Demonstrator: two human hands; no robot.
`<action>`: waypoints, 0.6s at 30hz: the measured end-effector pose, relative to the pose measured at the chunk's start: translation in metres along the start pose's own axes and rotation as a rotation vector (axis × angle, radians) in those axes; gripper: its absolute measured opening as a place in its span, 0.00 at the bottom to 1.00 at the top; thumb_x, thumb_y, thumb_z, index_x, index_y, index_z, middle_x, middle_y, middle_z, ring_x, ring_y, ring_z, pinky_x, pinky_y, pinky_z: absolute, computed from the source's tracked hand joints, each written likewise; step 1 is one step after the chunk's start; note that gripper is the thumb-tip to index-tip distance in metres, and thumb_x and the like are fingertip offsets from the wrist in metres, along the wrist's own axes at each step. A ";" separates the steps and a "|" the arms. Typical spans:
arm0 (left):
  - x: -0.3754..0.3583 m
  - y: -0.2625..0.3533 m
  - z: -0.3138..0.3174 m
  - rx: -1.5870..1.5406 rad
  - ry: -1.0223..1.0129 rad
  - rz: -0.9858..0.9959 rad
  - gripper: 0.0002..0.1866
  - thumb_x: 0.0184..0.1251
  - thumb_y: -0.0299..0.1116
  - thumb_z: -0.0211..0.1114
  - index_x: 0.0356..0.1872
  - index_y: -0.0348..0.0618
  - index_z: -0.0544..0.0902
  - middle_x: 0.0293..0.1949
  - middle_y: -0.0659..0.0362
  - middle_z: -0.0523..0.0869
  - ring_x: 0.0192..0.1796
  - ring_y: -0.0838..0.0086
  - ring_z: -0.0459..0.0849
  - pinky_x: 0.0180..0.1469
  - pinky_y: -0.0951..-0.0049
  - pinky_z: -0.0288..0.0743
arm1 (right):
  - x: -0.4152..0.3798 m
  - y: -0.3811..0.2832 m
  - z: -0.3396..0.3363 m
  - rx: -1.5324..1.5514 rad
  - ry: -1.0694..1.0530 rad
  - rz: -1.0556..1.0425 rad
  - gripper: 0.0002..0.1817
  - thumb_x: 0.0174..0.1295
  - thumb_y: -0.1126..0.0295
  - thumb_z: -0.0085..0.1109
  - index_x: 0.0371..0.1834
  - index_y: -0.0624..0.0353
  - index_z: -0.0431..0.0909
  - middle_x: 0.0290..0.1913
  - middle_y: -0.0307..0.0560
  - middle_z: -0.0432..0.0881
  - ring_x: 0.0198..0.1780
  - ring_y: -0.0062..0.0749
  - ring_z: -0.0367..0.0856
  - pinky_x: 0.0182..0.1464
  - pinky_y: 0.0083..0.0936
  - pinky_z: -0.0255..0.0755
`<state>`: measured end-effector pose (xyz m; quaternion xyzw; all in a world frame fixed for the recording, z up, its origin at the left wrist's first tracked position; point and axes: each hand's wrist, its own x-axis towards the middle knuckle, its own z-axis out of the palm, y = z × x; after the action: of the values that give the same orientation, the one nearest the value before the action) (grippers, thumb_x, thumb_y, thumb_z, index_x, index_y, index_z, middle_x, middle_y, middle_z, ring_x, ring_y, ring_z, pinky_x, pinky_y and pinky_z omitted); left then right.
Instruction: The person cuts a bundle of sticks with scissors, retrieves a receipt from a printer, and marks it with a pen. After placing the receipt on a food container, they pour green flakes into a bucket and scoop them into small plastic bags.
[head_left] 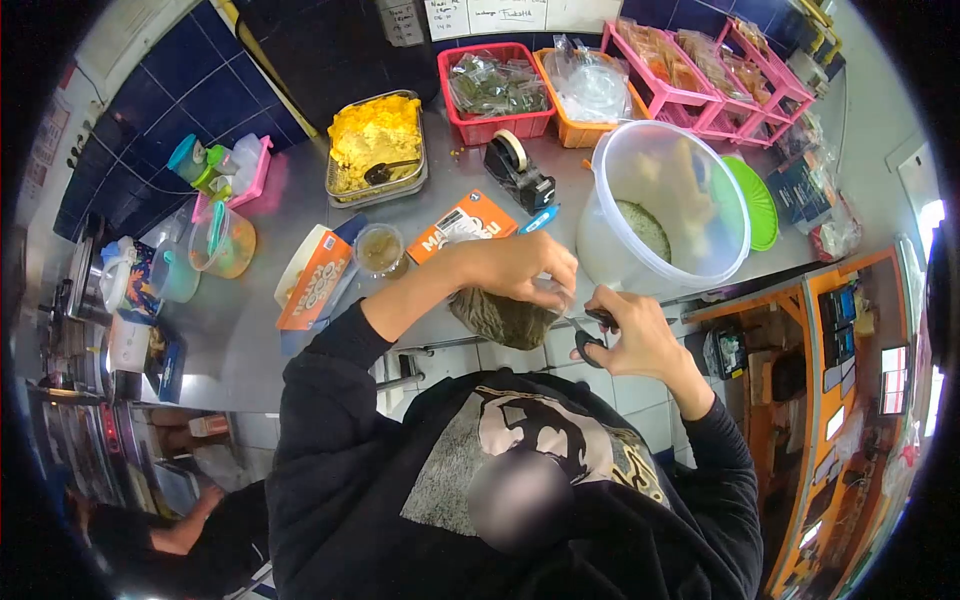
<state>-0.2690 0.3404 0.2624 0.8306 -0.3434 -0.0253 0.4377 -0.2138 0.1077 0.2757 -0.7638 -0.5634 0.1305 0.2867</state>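
Note:
My left hand (520,268) pinches the gathered top of a clear plastic bag (505,318) filled with something dark green-brown. The bag hangs at the front edge of the steel table. In my right hand (640,335) are black-handled scissors (588,350), fingers through the loops, with the blades right at the top of the bag. Just right of my hands stands a large clear plastic tub (600,225) with a pale green-flecked content. Behind my left forearm lie an orange printed box (465,222) and a small lidded cup (380,250).
A steel tray (345,195) of yellow food, a black tape dispenser (520,175), a red basket (500,130) and an orange basket (575,130) stand at the back. Pink racks (700,90) hold packets. An open food box (315,280) is left. Another person's arm (185,530) shows lower left.

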 end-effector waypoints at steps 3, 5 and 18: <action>-0.004 0.003 -0.005 -0.076 -0.007 -0.022 0.05 0.54 0.30 0.67 0.32 0.43 0.85 0.31 0.58 0.84 0.37 0.66 0.81 0.43 0.68 0.72 | 0.004 0.004 0.000 0.011 -0.049 -0.004 0.21 0.38 0.66 0.72 0.33 0.62 0.73 0.20 0.50 0.76 0.21 0.41 0.77 0.28 0.29 0.70; -0.006 0.005 -0.007 -0.128 -0.013 -0.051 0.05 0.54 0.31 0.67 0.31 0.43 0.85 0.31 0.58 0.84 0.37 0.67 0.81 0.43 0.68 0.72 | 0.011 -0.003 -0.002 0.027 -0.065 0.001 0.21 0.38 0.64 0.71 0.33 0.62 0.73 0.19 0.49 0.77 0.22 0.43 0.78 0.28 0.31 0.70; -0.018 0.014 -0.008 -0.219 0.188 -0.069 0.04 0.52 0.32 0.71 0.30 0.49 0.88 0.25 0.65 0.85 0.28 0.80 0.79 0.39 0.76 0.65 | 0.062 0.006 0.029 0.182 -0.119 -0.124 0.26 0.40 0.60 0.72 0.42 0.61 0.76 0.24 0.51 0.81 0.27 0.49 0.81 0.34 0.35 0.74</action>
<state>-0.2877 0.3512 0.2729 0.7878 -0.2675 0.0002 0.5548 -0.2037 0.1728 0.2571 -0.6893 -0.6114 0.2082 0.3282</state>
